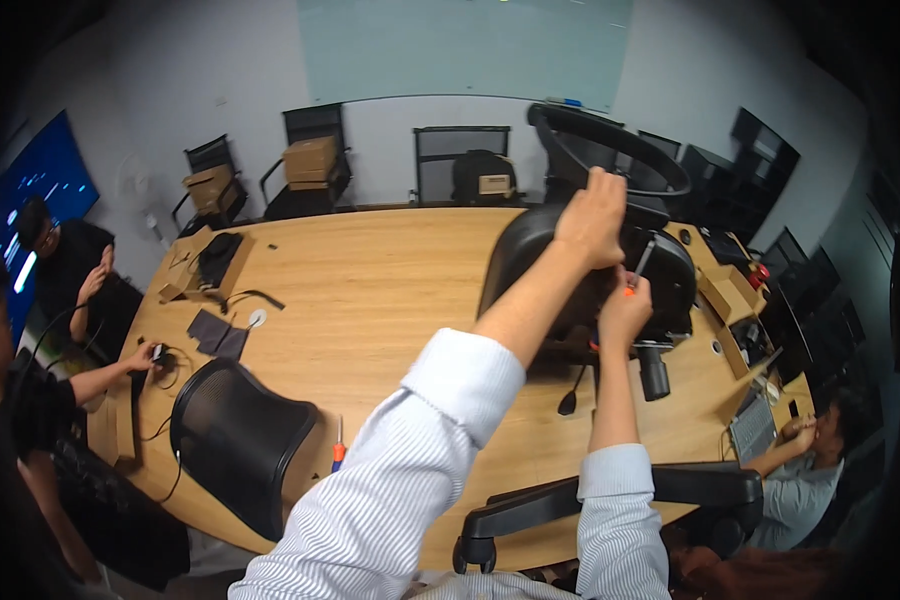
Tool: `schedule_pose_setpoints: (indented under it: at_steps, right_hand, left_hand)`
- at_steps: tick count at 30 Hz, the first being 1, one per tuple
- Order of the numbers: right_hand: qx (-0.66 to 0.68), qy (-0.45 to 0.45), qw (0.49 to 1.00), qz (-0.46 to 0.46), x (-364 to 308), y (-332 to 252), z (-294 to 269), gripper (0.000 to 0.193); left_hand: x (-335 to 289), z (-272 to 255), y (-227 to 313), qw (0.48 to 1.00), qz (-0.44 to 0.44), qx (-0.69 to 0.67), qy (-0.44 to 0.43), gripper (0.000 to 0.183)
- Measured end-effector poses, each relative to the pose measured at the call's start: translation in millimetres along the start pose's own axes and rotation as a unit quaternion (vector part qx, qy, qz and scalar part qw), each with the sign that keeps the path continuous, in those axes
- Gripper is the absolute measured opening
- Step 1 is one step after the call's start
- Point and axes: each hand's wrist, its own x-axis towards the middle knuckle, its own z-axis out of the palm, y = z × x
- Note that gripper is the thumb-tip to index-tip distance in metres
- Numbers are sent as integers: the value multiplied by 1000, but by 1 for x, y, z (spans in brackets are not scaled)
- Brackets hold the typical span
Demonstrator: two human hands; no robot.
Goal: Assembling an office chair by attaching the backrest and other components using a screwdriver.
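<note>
A black office chair seat (pixel 515 265) lies upturned on the wooden table, its underside toward me. A black loop-shaped armrest (pixel 660 168) rises from its far side. My left hand (pixel 592 220) reaches over the seat, its fingers closed at the armrest's near edge; the exact contact is partly hidden. Below it, my right hand (pixel 625 312) is closed round the orange handle of a screwdriver (pixel 647 257). The metal shaft points up and away along the seat's underside. Whether its tip meets a screw cannot be made out. A black lever (pixel 568 403) sticks out below the seat.
A mesh backrest (pixel 235 430) and another screwdriver (pixel 339 448) lie at the left. A wheeled black chair base (pixel 530 508) stands at the near edge. Open cardboard boxes (pixel 735 300) line the right side. People sit or stand at both sides; a laptop (pixel 753 430) is at right.
</note>
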Motion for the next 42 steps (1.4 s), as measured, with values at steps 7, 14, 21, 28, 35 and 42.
schedule_pose_setpoints:
  at_steps: [7,14,21,28,35,42]
  right_hand:
    - [-110,26,960,-256,6,15,-19,14]
    - [-66,49,994,-77,12,26,-19,27]
    - [-81,31,979,-182,9,3,-11,11]
    - [16,50,999,-14,2,-3,-20,22]
    - [-68,137,943,-294,14,29,-11,30]
    - [6,-26,994,110,3,-15,-23,14]
  left_hand:
    - [0,16,16,999,10,31,13,88]
    - [2,3,19,999,-4,-22,-48,89]
    - [6,14,4,998,37,-23,53,64]
    - [4,18,15,998,40,-15,51,62]
    - [3,16,18,999,34,-16,33,64]
    - [0,14,11,998,32,-17,42,64]
